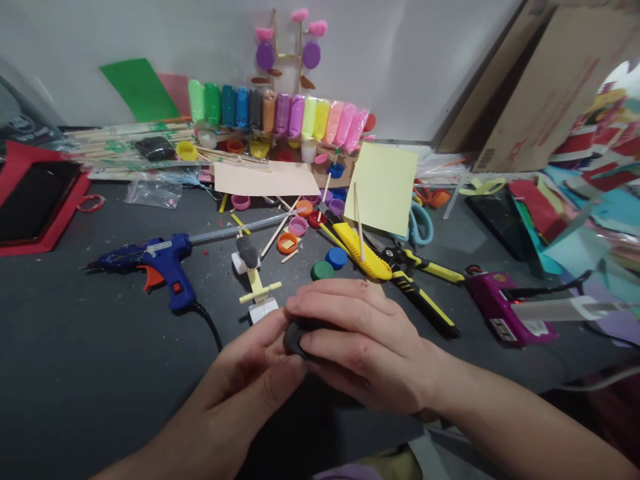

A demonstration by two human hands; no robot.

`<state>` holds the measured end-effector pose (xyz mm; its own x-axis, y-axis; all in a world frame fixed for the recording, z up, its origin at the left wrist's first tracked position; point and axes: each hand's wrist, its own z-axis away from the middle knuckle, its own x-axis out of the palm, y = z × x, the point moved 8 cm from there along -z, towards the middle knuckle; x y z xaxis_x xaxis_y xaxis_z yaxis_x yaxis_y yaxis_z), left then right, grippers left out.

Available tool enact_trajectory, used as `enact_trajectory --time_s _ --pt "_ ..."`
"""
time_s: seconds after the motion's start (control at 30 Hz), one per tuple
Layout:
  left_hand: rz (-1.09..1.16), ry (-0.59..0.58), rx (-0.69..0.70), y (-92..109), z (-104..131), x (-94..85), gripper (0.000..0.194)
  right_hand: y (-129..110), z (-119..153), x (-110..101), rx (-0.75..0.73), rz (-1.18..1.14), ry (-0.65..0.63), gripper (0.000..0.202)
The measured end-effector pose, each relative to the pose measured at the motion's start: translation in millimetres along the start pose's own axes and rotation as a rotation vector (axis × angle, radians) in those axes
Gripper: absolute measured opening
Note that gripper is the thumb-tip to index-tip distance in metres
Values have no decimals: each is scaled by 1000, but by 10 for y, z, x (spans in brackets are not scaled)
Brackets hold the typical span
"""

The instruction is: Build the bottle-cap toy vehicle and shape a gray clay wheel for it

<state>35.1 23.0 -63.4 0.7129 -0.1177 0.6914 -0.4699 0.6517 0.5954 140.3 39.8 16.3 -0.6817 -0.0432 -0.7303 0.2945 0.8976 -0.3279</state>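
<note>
Both hands meet at the lower middle of the head view around a lump of dark grey or black clay (295, 337). My left hand (253, 377) grips it from the left, thumb along its near side. My right hand (360, 340) covers it from above and the right, fingers curled over it, so most of the lump is hidden. Just beyond them stands a small figure (256, 283) of pale sticks and white blocks with a dark grey lump on top. Left of that lies a blue glue gun (173, 263).
Bottle caps, sticks, a yellow cutter (363, 252) and black-yellow pliers (420, 300) lie beyond my hands. Packs of coloured clay (283, 115) line the back. A purple device (505, 310) sits at right, a phone (35, 200) at left. Cardboard (535, 80) leans back right.
</note>
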Motion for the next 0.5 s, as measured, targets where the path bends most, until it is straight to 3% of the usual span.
enact_trajectory --time_s 0.07,0.3,0.5 --pt "-1 13 24 8 6 -19 22 -6 -9 4 1 13 0 12" --pt "173 -119 34 27 55 148 23 -47 -5 -14 -36 50 -15 14" --pt "169 -73 -10 -17 28 81 21 -41 3 8 -43 61 -35 14"
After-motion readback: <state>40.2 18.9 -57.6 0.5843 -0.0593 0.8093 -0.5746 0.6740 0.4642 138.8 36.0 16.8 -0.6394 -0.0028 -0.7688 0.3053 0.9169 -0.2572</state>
